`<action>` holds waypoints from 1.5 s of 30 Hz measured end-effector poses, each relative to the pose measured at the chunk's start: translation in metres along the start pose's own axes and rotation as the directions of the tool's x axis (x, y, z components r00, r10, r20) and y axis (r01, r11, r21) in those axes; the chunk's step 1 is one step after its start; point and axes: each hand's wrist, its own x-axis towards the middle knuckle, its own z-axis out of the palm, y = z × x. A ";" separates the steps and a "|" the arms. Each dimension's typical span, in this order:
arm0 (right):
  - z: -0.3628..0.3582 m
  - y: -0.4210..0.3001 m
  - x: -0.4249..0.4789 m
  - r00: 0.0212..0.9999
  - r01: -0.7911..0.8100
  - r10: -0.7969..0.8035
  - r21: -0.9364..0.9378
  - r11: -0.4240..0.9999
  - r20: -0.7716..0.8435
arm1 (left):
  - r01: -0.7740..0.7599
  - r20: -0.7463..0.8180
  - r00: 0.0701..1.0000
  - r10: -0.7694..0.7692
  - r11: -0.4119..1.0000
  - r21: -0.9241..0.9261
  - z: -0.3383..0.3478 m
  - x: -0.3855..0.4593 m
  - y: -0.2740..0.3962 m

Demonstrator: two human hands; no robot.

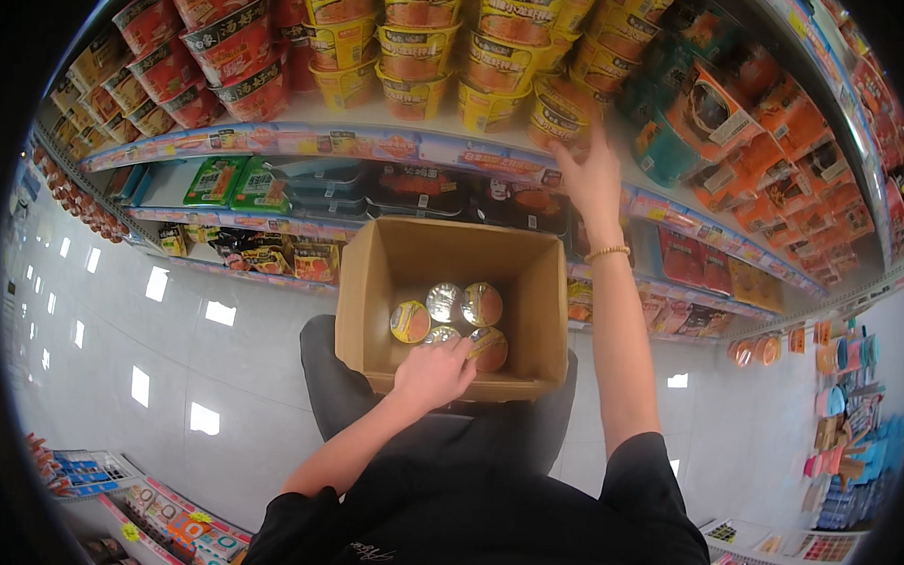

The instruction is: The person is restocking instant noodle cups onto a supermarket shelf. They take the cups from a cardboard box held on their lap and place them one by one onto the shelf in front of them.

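Note:
An open cardboard box (pixel 453 245) rests on my lap with several cup noodle tubs inside, some lids yellow, others silvery. My left hand (pixel 435 371) reaches over the box's near side, its fingers at a yellow-rimmed tub (pixel 488 349); whether they grip it is not clear. At the shelf above, my right hand (pixel 591 179), with a beaded bracelet on the wrist, has its thumb and fingers around the lower part of a yellow noodle tub (pixel 559 114) at the shelf's front. Stacks of the same yellow tubs (pixel 415 53) stand to the left of it and behind.
Red noodle tubs (pixel 240 43) are stacked at the upper left, teal and orange tubs (pixel 726 120) at the right. The shelf edge (pixel 427 146) with price strips runs beyond the box. Lower shelves hold black trays (pixel 416 190) and green packs (pixel 215 181).

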 end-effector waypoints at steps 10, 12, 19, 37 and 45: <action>-0.006 0.000 0.009 0.998 0.034 -0.030 0.065 0.997 -0.061 | 0.004 0.004 1.000 -0.004 1.000 -0.010 -0.002 0.007 0.002; -0.013 -0.007 0.001 0.998 0.025 -0.013 0.176 0.984 -0.068 | 0.006 0.017 1.000 -0.006 1.000 0.014 -0.004 0.009 0.004; -0.042 -0.019 -0.111 1.000 -0.007 -0.009 0.498 0.867 0.030 | 0.084 0.053 0.995 -0.085 0.996 0.022 -0.007 0.000 0.003; -0.041 -0.014 -0.320 0.849 0.145 -0.158 0.066 0.987 0.503 | 0.244 0.580 0.738 -0.345 0.938 0.248 0.086 0.128 -0.062; -0.044 -0.005 -0.328 0.863 0.129 -0.143 0.063 0.990 0.484 | 0.612 0.520 0.597 -0.611 0.766 0.197 0.204 0.102 -0.137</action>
